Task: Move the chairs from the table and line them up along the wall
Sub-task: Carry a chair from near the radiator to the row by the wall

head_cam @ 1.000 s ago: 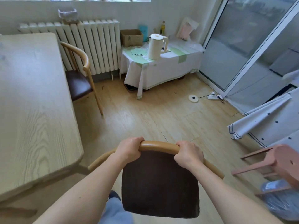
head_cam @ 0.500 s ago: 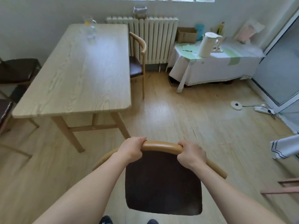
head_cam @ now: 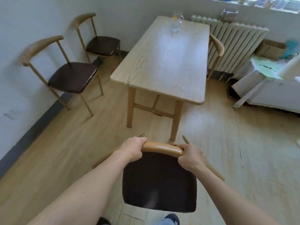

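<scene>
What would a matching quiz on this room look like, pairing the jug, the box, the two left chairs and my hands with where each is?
Things: 1 jug; 2 box; 3 left chairs; 4 left hand and right hand.
Places: A along the left wall; B gripping the backrest of the held chair; C far end of the table; D right of the radiator.
Pairs: 1-C, 2-D, 3-A, 4-B.

**A:** Bright, even daylight, from the window strip [head_cam: 263, 3] at the top right.

**B:** It leaves a bluish glare down the pale wooden surface [head_cam: 164, 62] and a sheen on the light plank floor [head_cam: 209, 127]. Shadows are faint.

**A:** Sharpness?

**B:** Poor. Streaky blur smears the white ribbed radiator [head_cam: 235, 44] and the dark-seated wooden chair [head_cam: 71, 77] by the wall, and the edges bow. Only the left hand [head_cam: 134, 150] and right hand [head_cam: 190, 157], gripping the tan curved chair back [head_cam: 162, 147], look fairly crisp.
</scene>
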Tool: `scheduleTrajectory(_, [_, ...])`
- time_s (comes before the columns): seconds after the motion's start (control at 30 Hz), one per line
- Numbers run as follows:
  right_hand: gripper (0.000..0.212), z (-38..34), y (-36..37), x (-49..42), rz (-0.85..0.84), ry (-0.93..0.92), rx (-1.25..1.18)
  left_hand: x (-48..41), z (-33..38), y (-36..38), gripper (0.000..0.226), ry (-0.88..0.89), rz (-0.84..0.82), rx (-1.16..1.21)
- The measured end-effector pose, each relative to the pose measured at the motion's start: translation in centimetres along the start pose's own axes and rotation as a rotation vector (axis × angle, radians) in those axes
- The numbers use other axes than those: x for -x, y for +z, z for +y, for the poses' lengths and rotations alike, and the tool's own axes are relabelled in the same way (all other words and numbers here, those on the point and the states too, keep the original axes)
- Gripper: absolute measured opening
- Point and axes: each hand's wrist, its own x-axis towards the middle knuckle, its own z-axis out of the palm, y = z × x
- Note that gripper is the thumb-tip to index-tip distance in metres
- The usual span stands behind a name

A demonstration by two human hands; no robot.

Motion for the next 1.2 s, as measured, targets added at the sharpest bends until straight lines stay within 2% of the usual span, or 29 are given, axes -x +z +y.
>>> scheduleTrajectory(0.17, [0.057,-10.5,5.6,0.7,-0.036,-0.127,0.049,5.3,-10.9,-2.9,0.048,-0.098,0.059,0.063])
scheduleTrajectory(0.37, [0.044,-20.3,9.7,0.7,-0.059,-0.252,0.153,9.5,-20.0,-5.7,0.051,-0.220,0.119,0.134])
scheduleTrajectory(0.7, [0.044,-39.3,16.4,-0.7,-0.148,-0.540,0.285,15.8,-35.9,-10.2,0.056,-0.462,0.287,0.263])
scheduleTrajectory(0.93, [0.048,-49.2,20.3,-4.0,-0.228,-0.695,0.339,16.7,-43.2,-12.7,0.053,-0.599,0.356,0.322])
scheduleTrajectory(1.1, [0.046,-56.2,23.0,-9.2,-0.277,-0.780,0.377,14.1,-48.5,-15.6,0.053,-0.690,0.346,0.366])
scheduleTrajectory(1.2, [0.045,-59.8,24.2,-13.0,-0.340,-0.807,0.396,11.9,-51.4,-18.1,0.048,-0.711,0.277,0.366])
